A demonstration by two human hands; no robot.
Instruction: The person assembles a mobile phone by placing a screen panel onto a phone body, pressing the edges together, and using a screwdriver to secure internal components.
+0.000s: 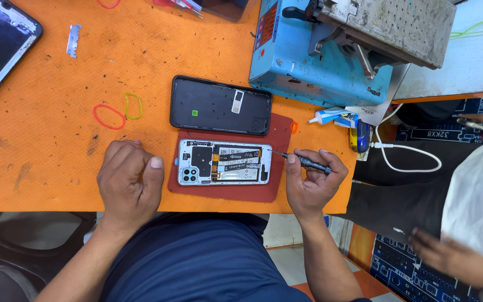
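A: What fills the scene, biggest first?

B: An orange textured work mat (57, 168) covers the bench. At one o'clock sits a pale blue metal machine with a grey plate on top (331, 56). In the centre lies a dark red rectangular pad (225, 193).

A: And on the pad?

B: An opened smartphone with its back removed, white frame and camera cluster showing (225, 163), lies lengthwise. Just above it, at twelve o'clock, the black plastic back cover (220, 105) rests inner side up, partly on the pad.

A: The hands?

B: The left hand (128, 182) sits at nine o'clock from the phone, loosely curled into a fist on the mat, grasping nothing I can see. The right hand (312, 182), at three o'clock, pinches a slim black precision screwdriver (306, 161), its tip touching the phone's right end.

A: Smaller things?

B: A white cable (409, 159) loops at three o'clock. A red rubber band (109, 116) and a yellow-green one (133, 105) lie at ten o'clock. Another person's hand (448, 257) rests at four o'clock.
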